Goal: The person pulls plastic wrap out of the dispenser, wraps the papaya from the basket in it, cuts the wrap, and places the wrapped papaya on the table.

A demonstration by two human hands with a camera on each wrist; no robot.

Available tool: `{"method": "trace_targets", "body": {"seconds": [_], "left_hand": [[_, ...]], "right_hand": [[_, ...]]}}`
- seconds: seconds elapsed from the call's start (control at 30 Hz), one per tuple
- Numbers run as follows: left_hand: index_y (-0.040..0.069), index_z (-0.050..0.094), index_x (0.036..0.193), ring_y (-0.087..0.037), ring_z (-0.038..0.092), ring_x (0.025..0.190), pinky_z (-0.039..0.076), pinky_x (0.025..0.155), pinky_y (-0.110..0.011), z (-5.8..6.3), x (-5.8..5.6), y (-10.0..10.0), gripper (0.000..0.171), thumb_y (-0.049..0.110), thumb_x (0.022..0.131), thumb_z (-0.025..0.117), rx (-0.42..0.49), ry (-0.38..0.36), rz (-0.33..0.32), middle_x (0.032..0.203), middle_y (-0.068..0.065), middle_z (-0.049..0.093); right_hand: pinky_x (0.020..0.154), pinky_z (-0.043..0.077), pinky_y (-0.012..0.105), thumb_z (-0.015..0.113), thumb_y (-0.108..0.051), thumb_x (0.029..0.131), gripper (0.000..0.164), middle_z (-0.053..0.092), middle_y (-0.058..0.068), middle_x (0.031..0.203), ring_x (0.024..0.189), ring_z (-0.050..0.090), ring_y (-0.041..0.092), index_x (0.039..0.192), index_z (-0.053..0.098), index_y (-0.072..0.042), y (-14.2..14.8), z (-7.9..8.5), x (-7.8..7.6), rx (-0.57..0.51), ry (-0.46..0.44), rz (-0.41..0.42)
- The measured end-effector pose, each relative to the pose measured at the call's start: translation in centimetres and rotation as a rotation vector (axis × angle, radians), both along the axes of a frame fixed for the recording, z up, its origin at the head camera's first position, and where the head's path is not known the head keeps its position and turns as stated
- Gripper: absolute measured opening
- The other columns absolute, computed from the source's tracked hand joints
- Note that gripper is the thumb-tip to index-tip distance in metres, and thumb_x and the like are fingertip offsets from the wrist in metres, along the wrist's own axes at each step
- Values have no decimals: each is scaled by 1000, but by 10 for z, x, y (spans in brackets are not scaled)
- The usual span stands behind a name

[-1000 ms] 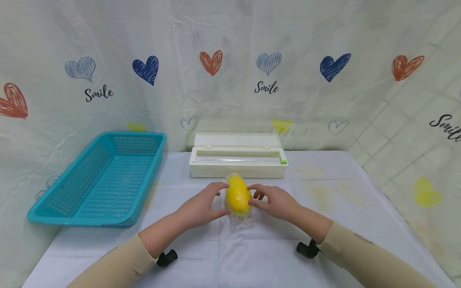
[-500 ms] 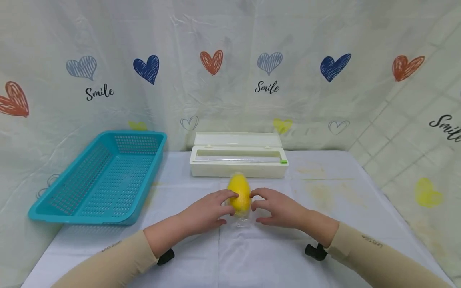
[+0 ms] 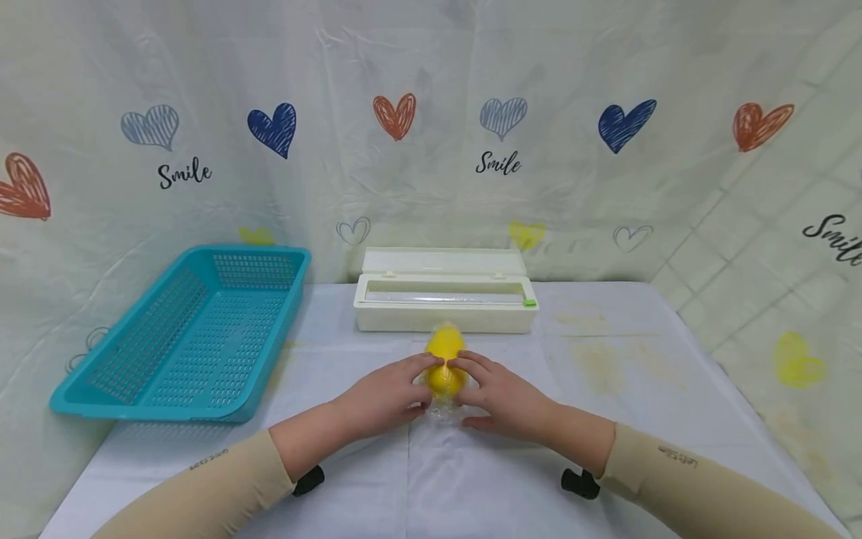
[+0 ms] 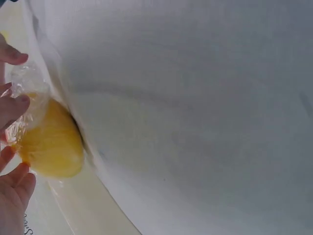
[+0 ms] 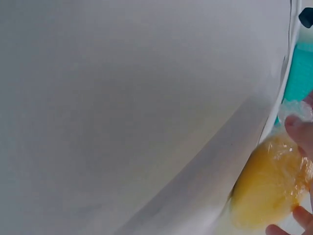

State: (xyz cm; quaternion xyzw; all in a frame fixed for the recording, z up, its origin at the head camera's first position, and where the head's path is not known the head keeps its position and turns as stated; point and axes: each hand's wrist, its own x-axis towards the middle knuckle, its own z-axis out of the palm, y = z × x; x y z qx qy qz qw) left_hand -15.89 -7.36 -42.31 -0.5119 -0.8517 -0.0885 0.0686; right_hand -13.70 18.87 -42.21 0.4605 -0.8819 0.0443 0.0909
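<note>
A yellow fruit [image 3: 447, 341], smooth and mango-like in shape, is wrapped in clear cling film [image 3: 442, 411] whose loose end bunches at its near side. My left hand [image 3: 380, 397] curls at the fruit's left side, index fingertip on its top. From the other side my right hand [image 3: 512, 397] meets it, the two index fingertips almost together. Close up in the left wrist view, fingers [image 4: 17, 183] press the far side of the wrapped fruit [image 4: 54, 144]. A thumb [image 5: 298, 127] lies on the crinkled film in the right wrist view, partly cut off by the frame.
Behind the fruit stands a white cling film dispenser [image 3: 444, 320] with its lid raised and a roll inside. A blue perforated basket [image 3: 269, 374] sits at the left. White cloth covers the table [image 3: 606, 464], and a heart-printed curtain [image 3: 431, 67] hangs behind.
The left hand has moved onto the fruit's top. My right hand drew back slightly to the right, then came in over the fruit. Basket and dispenser stay put.
</note>
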Motion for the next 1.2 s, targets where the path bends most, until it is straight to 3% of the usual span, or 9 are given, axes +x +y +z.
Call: {"method": "trace_targets", "body": {"seconds": [0.13,0.3,0.43,0.5,0.57,0.7,0.83,1.03,1.2], "left_hand": [[28,71,90,-24,39,140,40,109,-35,1,2,-2,7,28,88,77,5,-151,32,155,-6,37],[35,66,87,-24,37,140,43,107,-36,11,3,-4,10,30,91,73,8,-430,82,161,-1,24],[37,65,89,-25,34,141,42,107,-40,15,4,-4,10,30,92,72,47,-575,101,161,3,20],[35,64,95,-26,30,144,42,107,-40,13,4,-4,11,32,91,73,53,-579,96,162,3,19],[32,61,102,-26,27,146,41,108,-39,9,4,-4,20,34,88,77,40,-529,87,162,3,19],[28,58,107,-25,27,146,40,109,-37,3,4,-2,34,32,83,82,3,-315,54,160,-1,25],[27,61,99,-24,35,142,41,108,-34,1,4,-1,24,24,85,80,20,-182,43,155,-5,34],[27,66,95,-20,43,138,43,106,-34,3,4,-1,9,33,92,72,75,-236,104,152,-1,43],[27,67,97,-18,47,135,46,104,-35,8,4,0,9,35,95,67,119,-361,171,150,5,46]], "right_hand": [[103,45,48,84,-26,80,18,48,11,145,140,36,36,92,70,-27,-5,-1,2,-66,-20,8],[100,48,41,79,-25,86,11,43,4,150,146,27,33,88,69,-28,-7,6,8,-157,-222,-31],[100,48,43,77,-23,88,12,42,2,150,147,25,34,89,66,-28,-5,10,8,-227,-319,-19],[101,47,45,76,-22,89,14,43,2,149,146,27,34,90,63,-28,-3,10,7,-248,-335,-20],[102,46,44,77,-23,88,18,44,1,148,146,29,32,93,61,-27,-1,9,5,-255,-336,-27],[102,46,43,82,-25,83,32,44,1,147,145,30,30,105,59,-22,0,8,3,-234,-299,-27],[104,45,42,84,-28,81,44,44,2,146,144,32,31,116,60,-20,-4,4,2,-183,-218,-18],[102,47,43,83,-23,83,26,54,4,135,137,41,32,105,70,-22,-10,1,2,-216,-106,-13],[101,47,45,81,-14,83,17,60,3,126,132,47,32,94,70,-22,-11,3,1,-309,-130,-25]]}}
